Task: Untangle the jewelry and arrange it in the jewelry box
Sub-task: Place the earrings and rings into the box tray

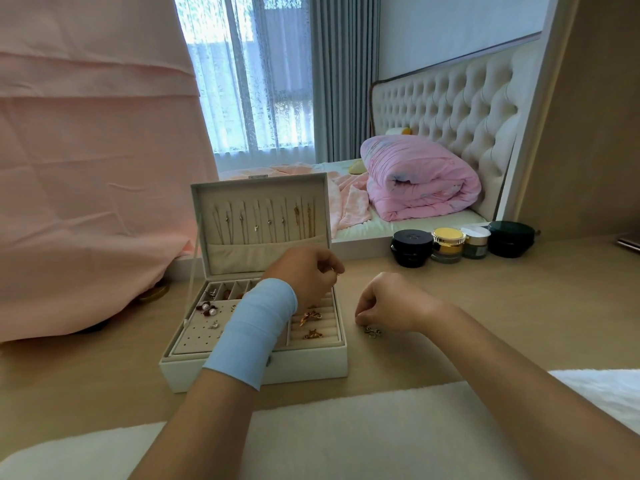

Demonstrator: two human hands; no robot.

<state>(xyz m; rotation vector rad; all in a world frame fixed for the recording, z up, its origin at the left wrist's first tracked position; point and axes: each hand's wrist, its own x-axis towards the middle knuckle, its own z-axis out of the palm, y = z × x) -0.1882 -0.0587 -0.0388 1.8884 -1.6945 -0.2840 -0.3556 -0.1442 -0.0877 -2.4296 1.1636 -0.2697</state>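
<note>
A white jewelry box [311,365] stands open on the wooden table, its lid [259,216] upright with several thin necklaces hanging inside. Its tray holds pearl earrings [207,309] at the left and gold butterfly pieces [310,317] in the ring rolls at the right. My left hand [306,277], with a light blue band on the wrist, hovers over the tray's right side and pinches a small silvery piece [335,271] at its fingertips. My right hand [384,303] rests on the table right of the box, fingers curled down onto a small tangled silver cluster [372,331].
Several cosmetic jars [446,245] stand at the back right of the table. A pink cloth [86,168] drapes down at the left, touching the table. A white fluffy cover [346,438] lies along the near edge. Behind the table a mirror shows a bed with a pink duvet.
</note>
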